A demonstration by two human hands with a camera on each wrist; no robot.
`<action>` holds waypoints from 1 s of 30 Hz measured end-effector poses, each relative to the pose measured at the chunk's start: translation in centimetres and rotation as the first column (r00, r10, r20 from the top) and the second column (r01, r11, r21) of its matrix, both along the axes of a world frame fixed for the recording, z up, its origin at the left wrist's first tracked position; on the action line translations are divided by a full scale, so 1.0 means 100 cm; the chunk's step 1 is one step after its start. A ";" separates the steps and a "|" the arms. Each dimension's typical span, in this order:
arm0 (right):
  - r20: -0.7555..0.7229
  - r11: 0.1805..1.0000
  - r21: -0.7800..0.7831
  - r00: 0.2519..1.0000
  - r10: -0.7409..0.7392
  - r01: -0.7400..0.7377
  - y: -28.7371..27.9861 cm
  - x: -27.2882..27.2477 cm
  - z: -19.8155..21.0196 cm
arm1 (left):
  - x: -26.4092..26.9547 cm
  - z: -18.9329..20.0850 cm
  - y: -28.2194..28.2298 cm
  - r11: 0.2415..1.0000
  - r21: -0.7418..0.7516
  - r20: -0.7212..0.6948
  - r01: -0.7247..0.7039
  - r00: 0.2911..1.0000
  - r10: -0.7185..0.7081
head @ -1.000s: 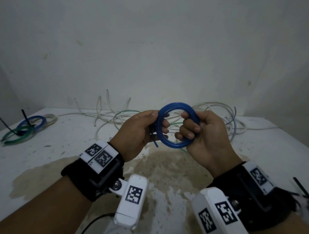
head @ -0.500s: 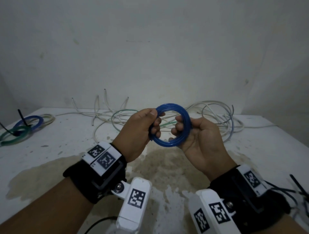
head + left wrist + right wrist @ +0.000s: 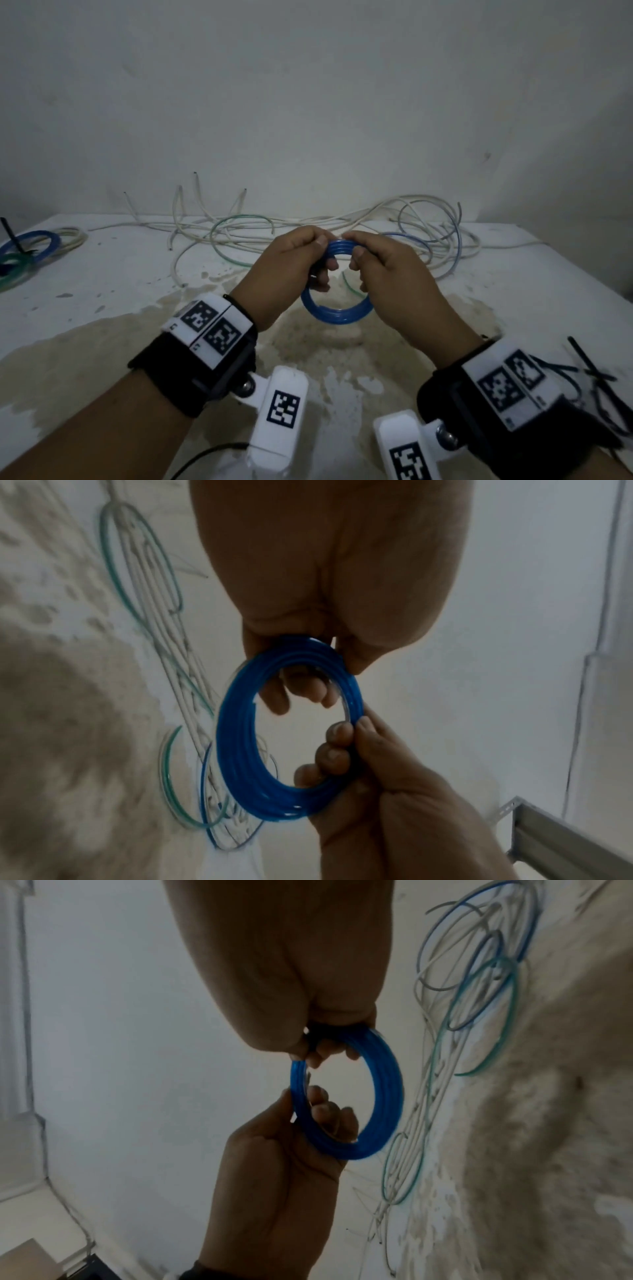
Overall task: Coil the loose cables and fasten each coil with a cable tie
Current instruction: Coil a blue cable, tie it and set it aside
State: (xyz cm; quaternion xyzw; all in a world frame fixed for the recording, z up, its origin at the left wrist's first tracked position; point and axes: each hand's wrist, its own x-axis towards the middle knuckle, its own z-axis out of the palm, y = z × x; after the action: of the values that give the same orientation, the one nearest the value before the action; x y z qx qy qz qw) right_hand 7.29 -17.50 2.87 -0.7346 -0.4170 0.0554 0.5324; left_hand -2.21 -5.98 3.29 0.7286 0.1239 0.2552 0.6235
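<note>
**Operator:** Head view, item one: I see the blue cable coil (image 3: pixel 337 310) held in the air above the stained white table (image 3: pixel 102 294), between both hands. It is a round ring of several turns of glossy blue cable lying side by side.

**Observer:** State of the hands?

**Operator:** Left hand (image 3: pixel 287 270): thumb on top of the coil's upper arc, fingers curled through the ring from below. Right hand (image 3: pixel 394 274): thumb and curled fingers pinch the same upper arc just beside the left thumb. The lower arc hangs free under both hands.

**Observer:** Confirm from the wrist cameras.

**Operator:** Left wrist view: the coil (image 3: pixel 240 750) shows as a wide, flat band of parallel blue strands, translucent at the edges. Right wrist view: the coil (image 3: pixel 383 1096) is seen nearly edge-on, its strands forming ridges; fingertips of both hands sit inside the ring. I cannot tell where the cable's end lies.

**Observer:** Other items on the table?

**Operator:** Loose cables (image 3: pixel 411 226), white, green and blue, lie tangled along the wall behind the hands. Finished coils (image 3: pixel 30 246), blue, green and white, sit at the far left, with a black tie end standing up there. Black cable ties (image 3: pixel 589 370) lie beside the right wrist.
</note>
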 end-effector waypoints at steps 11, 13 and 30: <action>-0.207 0.974 -0.151 0.958 -0.198 0.168 -0.062 0.023 -0.021 | 0.044 -0.045 -0.046 0.960 -0.273 0.007 0.056 0.998 -0.056; -0.165 0.945 -0.213 0.944 -0.285 0.248 -0.083 0.035 -0.017 | 0.048 -0.052 -0.051 0.939 -0.338 0.011 0.065 0.998 -0.065; 0.324 0.368 -0.828 0.897 -0.302 0.423 -0.199 0.087 0.000 | 0.042 -0.082 -0.048 0.772 -0.617 0.084 0.150 0.989 -0.125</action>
State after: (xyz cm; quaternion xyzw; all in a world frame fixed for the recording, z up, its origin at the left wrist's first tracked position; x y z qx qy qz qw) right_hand 15.99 -37.36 2.84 -0.9763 -0.1851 0.1014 0.0470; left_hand 2.00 -10.75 -4.91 0.4845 0.1358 0.1676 0.8478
